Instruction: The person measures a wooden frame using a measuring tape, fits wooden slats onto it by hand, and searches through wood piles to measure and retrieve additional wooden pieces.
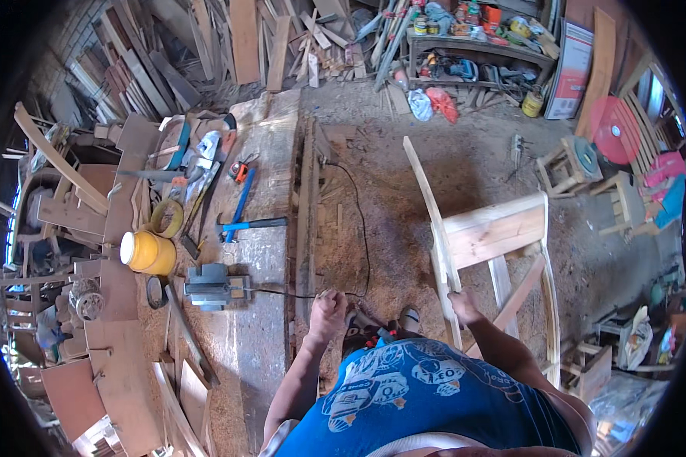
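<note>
My right hand [466, 308] is closed around the near upright of a pale wooden chair frame [495, 232], which stands on the floor at my right. The frame has a wide board across it, slanted pieces below and a long curved piece pointing away. My left hand [327, 314] is a fist held in front of me, beside the workbench edge. A black power cord [368, 251] passes right at its knuckles; whether the fingers hold the cord, I cannot tell. That cord runs to a grey electric planer [217, 287] lying on the wooden workbench [263, 350].
On the bench lie a blue-handled hammer [255, 225], a yellow tub [149, 252], a tape roll [167, 218] and a handsaw [149, 175]. Wood scraps lean along the back wall. A cluttered shelf [480, 47] and a stool [572, 167] stand at the right. Sawdust covers the floor.
</note>
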